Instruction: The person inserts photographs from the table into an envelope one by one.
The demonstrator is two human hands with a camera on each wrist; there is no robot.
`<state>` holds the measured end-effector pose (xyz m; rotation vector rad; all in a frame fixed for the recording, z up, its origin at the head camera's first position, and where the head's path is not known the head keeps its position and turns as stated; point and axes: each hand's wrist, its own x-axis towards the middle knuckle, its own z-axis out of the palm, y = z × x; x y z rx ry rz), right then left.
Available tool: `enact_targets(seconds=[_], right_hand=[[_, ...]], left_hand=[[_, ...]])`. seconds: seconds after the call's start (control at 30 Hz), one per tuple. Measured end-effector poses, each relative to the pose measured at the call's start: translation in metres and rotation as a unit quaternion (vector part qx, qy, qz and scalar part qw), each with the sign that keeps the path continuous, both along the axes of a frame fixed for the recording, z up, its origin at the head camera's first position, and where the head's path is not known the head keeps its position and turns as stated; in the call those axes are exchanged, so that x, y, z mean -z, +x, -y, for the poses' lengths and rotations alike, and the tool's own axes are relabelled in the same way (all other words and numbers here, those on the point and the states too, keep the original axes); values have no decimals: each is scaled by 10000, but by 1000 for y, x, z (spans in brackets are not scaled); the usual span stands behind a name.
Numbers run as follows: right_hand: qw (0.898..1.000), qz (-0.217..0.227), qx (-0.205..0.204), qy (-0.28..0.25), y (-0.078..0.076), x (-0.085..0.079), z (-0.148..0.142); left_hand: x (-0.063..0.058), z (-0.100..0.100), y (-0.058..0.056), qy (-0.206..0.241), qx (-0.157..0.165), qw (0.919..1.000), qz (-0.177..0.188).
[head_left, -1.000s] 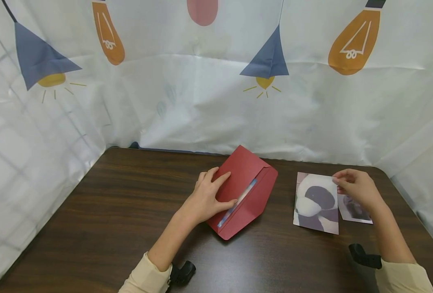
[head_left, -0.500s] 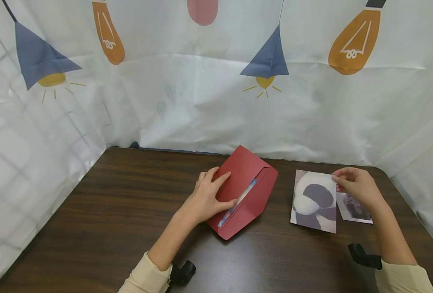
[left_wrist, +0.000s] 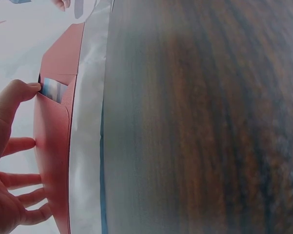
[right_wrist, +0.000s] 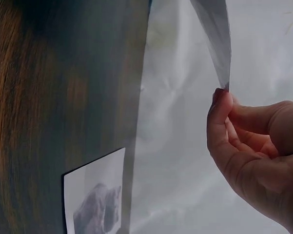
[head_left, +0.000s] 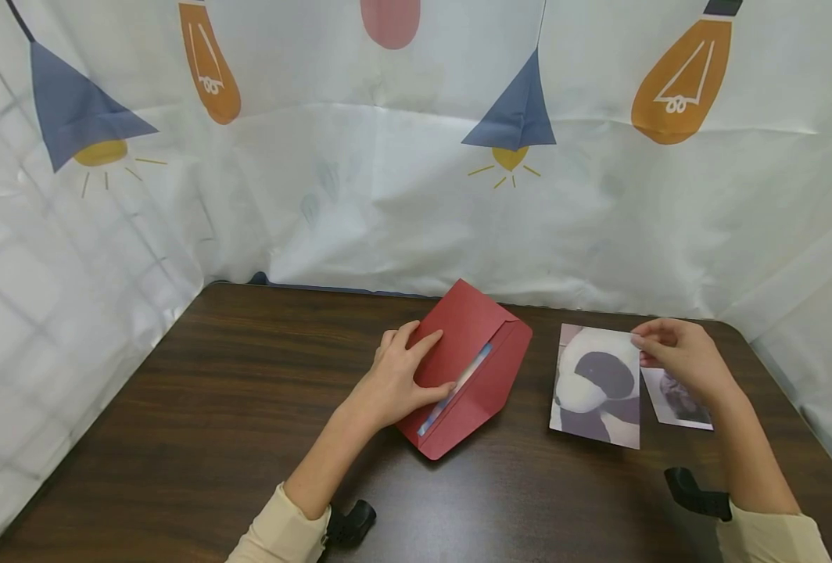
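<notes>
A red envelope (head_left: 468, 328) lies slanted at the middle of the table, its flap unfolded. The edge of a blue-and-white card (left_wrist: 53, 89) shows inside its mouth. My left hand (head_left: 396, 383) rests on the envelope with fingers spread. Its thumb tip touches the edge of the mouth, and the fingertips press the red panel. To the right, my right hand (head_left: 683, 356) pinches a photo print (head_left: 595, 383) by its upper right corner, between thumb and index finger. That print, with white and dark purple shapes, is raised above the table.
A second, smaller photo print (right_wrist: 95, 197) lies on the table beneath the right hand. The dark wooden table (head_left: 177, 438) ends at a white curtain (head_left: 360, 211) with printed lamps along the back. Black wrist mounts (head_left: 351, 522) sit at both cuffs.
My right hand has moved slightly left and away from me, carrying the photo print nearer the envelope. The left hand and the envelope have stayed almost still.
</notes>
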<state>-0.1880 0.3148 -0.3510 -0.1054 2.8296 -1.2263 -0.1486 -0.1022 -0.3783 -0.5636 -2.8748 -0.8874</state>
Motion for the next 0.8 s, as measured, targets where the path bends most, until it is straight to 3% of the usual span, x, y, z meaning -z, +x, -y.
enact_targets(seconds=[0.37, 0.8], right_hand=[[9999, -3, -99, 66, 3, -7, 7], [9997, 6, -106, -239, 5, -10, 13]], left_hand=[[0, -1, -1, -73, -55, 10000, 37], [0, -2, 0, -71, -92, 9999, 96]])
